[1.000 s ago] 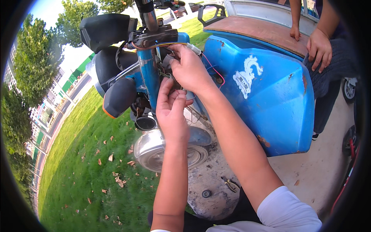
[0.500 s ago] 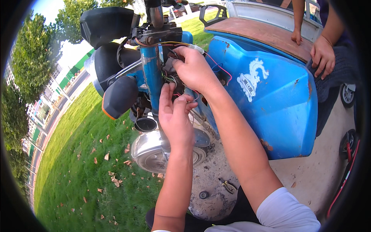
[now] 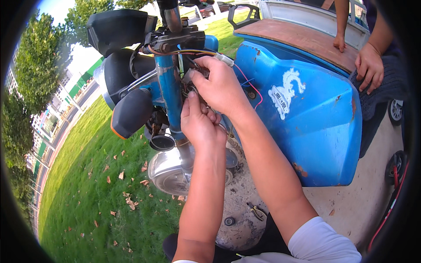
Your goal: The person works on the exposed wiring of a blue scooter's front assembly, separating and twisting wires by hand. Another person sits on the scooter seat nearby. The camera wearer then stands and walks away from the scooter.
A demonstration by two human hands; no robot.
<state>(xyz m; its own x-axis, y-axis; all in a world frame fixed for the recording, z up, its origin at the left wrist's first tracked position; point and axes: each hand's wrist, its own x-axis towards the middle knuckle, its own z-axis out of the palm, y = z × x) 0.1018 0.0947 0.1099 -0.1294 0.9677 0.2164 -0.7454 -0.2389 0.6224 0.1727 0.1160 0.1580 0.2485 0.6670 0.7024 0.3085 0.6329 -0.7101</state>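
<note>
Head view shows both hands at a cluster of thin wires (image 3: pixel 188 89), just right of the blue tube (image 3: pixel 169 85). The right hand's (image 3: pixel 220 85) fingers are bent nearly together; the left hand's (image 3: pixel 203 123) fingers curl close beneath them. Exactly what either grips cannot be told. Good handling likely means the left steadying the strands beside the tube, without tugging the white connector (image 3: pixel 224 59) to its upper right.

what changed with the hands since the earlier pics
The left hand has turned, its fingers now closer together, beside the blue column; its grip is hidden. The right hand stays near the column; pliers and black ring lie where they did.
</note>
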